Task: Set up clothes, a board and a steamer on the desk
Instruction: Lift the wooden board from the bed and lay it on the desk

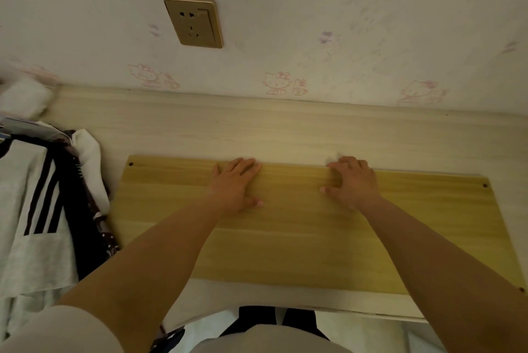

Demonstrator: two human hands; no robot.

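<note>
A yellowish wooden board [300, 238] with small holes at its corners lies flat on the pale wooden desk [257, 129]. My left hand [235, 185] lies palm down on the board near its far edge, fingers straight. My right hand [353, 181] rests on the board further right, its fingers slightly bent over the far edge. A pile of clothes [43, 209], grey with black stripes plus dark and white pieces, sits on the desk at the left, touching the board's left side. No steamer is in view.
A gold wall socket [193, 21] is on the patterned wall above the desk. A blurred white object [23, 98] sits at the far left of the desk. A strip of bare desk runs between the board and the wall.
</note>
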